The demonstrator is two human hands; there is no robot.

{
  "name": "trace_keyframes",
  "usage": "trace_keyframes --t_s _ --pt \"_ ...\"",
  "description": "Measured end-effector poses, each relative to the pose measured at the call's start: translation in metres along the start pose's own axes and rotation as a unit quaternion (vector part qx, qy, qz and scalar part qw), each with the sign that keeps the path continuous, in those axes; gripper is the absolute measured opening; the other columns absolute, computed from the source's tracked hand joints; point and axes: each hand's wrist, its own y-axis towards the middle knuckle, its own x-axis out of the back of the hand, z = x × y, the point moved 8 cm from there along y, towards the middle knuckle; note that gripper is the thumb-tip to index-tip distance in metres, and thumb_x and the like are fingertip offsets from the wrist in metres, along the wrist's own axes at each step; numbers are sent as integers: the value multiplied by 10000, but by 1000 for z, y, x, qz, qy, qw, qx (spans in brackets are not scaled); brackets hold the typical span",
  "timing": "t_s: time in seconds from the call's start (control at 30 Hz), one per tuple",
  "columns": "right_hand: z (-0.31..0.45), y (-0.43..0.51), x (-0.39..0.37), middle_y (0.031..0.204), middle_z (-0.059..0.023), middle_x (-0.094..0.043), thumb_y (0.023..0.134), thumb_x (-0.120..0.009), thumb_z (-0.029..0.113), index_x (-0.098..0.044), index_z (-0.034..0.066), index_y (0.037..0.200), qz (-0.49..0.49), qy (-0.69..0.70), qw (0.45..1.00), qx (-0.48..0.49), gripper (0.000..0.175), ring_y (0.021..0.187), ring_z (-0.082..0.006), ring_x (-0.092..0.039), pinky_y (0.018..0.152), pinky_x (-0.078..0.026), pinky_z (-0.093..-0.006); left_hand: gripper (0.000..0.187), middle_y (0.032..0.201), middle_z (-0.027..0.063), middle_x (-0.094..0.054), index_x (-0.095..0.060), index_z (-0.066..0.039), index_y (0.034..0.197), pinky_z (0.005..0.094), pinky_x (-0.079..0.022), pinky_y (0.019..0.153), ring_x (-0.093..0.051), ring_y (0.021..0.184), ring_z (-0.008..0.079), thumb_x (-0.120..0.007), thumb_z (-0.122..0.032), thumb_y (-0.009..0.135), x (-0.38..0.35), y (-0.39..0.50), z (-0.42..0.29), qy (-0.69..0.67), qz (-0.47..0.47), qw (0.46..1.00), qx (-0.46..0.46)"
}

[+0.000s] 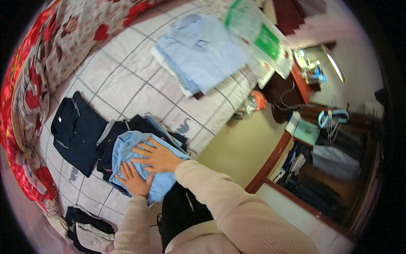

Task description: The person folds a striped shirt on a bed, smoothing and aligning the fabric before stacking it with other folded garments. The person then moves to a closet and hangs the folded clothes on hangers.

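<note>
My left hand (135,181) and my right hand (158,157) both lie flat, fingers spread, on a light blue garment (163,185). That garment rests on a pile of dark and grey clothes (139,123) near the bed's edge, and its near end hangs towards my lap. Just left of the pile is a folded navy polo shirt (77,135), collar facing the far left. Farther up the bed sits a stack of folded shirts with a light blue collared shirt (206,54) on top. Neither hand grips the cloth.
A checked sheet (133,85) covers the bed. A red and floral quilt (73,41) is bunched along the far side. Other clothes (92,235) lie at lower left. A green and white plastic bag (266,41) is at the top right. An open wardrobe (336,177) stands to my right.
</note>
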Motion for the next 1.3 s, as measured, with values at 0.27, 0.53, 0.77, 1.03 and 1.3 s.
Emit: trace_keyframes --t_s 0.27,0.53,0.77,1.03,1.3 --pt "18 -72 72 1296 -136 -489 744 -614 198 -559 122 1205 -154 56 960 -226 470 1206 -293 -440 1032 -300 -484 833 1491 173 -216 -241 -68 1440 640 -115 1039 -195 1375 353 -644 -408 796 45 -1 8 -66 93 993 4" --pt "-31 -461 39 1021 -194 -639 774 -587 289 -640 61 1017 -141 188 675 -699 338 932 -373 -611 812 -478 -448 450 1199 133 -568 -448 -8 1308 333 -345 1002 -516 1122 203 -554 -117 884 125 -37 -180 -474 296 824 -90" --pt "21 -688 -6 1076 -135 -644 815 -554 337 -619 111 1116 -197 272 458 -823 382 1022 -311 -595 871 -460 -389 373 942 175 -643 -565 -37 1112 561 -353 979 -624 878 280 -512 -336 895 294 -69 -438 -620 274 633 -375" --pt "6 -750 33 998 -121 -660 847 -595 294 -607 37 1100 -292 354 460 -760 361 913 -216 -622 811 -477 -328 238 1149 50 -592 -624 -209 1125 517 -386 978 -589 1026 234 -600 -235 890 332 -180 -688 -635 621 24 -460" --pt "-8 -833 36 964 -104 -672 856 -569 367 -619 128 1081 -316 356 391 -788 332 897 -254 -636 785 -484 -363 167 1087 -3 -639 -645 -204 1049 459 -396 970 -590 1016 186 -585 -187 894 242 -175 -774 -688 641 72 -332"
